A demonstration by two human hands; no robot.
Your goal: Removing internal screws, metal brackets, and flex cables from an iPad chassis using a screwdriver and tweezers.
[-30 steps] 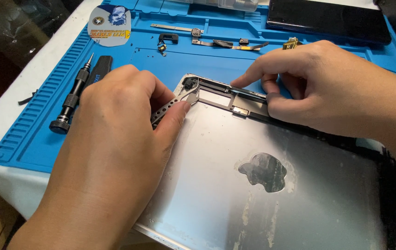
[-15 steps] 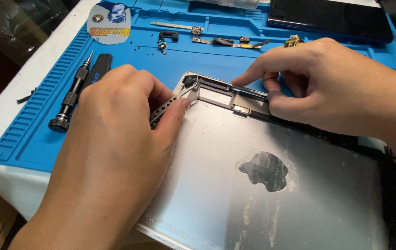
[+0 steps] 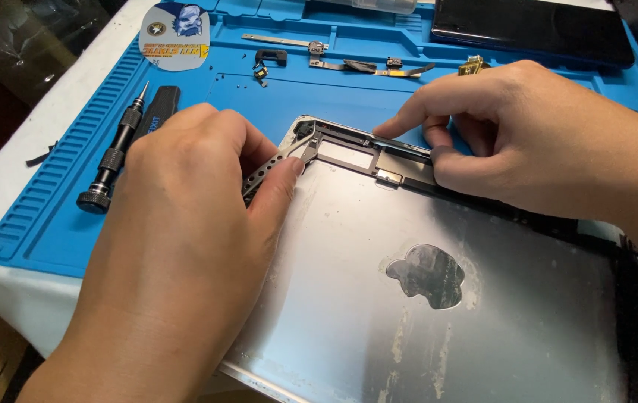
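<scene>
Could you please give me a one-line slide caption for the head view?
Left hand works tweezers at a tablet shell's corner; right hand steadies its edge.

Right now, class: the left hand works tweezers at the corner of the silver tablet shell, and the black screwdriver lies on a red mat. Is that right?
Not quite: the mat is blue, not red, as the head view shows. The left hand does work tweezers at the corner of the silver tablet shell, and the black screwdriver lies on that mat.

tablet shell (image 3: 423,313) on work mat (image 3: 50,216) — near side | screwdriver (image 3: 114,153) left of shell | small loose parts (image 3: 349,63) behind it | dark slab (image 3: 531,26) — far right
</scene>
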